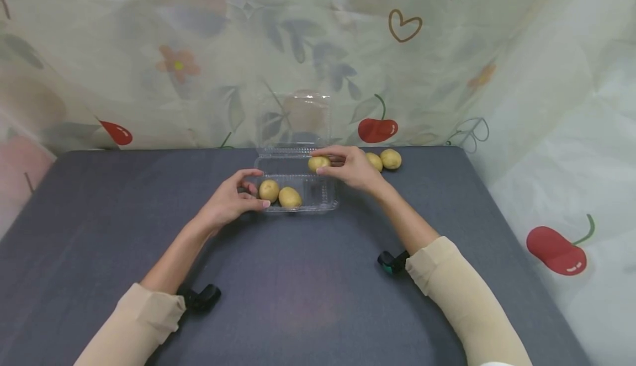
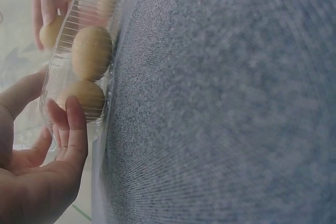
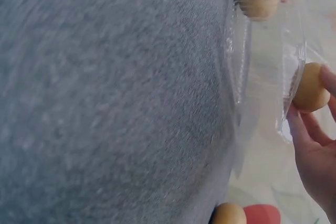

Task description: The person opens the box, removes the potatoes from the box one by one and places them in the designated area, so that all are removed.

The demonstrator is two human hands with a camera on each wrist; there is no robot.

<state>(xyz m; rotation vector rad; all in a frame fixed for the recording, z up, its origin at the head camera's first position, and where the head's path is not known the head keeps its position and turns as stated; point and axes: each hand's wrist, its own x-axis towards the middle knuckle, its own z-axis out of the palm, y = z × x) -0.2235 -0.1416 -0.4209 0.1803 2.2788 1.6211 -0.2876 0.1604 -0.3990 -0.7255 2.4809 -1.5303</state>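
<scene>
A clear plastic clamshell container (image 1: 318,192) lies near the back of the table with its lid (image 1: 293,117) raised. Two potatoes (image 1: 290,197) sit side by side in its left part. My left hand (image 1: 231,197) grips the container's left end, thumb at the front wall and fingers further back; the left wrist view shows the fingers (image 2: 76,135) against the plastic beside a potato (image 2: 92,53). Over the container's back right, my right hand (image 1: 354,168) pinches another potato (image 1: 319,163) between thumb and fingers. The right wrist view shows that potato (image 3: 311,88) by the plastic rim.
Two more potatoes (image 1: 391,159) rest at the table's back edge, right of the container and behind the right hand. The dark grey table (image 1: 293,288) runs up to a hanging patterned cloth (image 1: 199,95). Black wrist devices (image 1: 201,298) are worn on both arms.
</scene>
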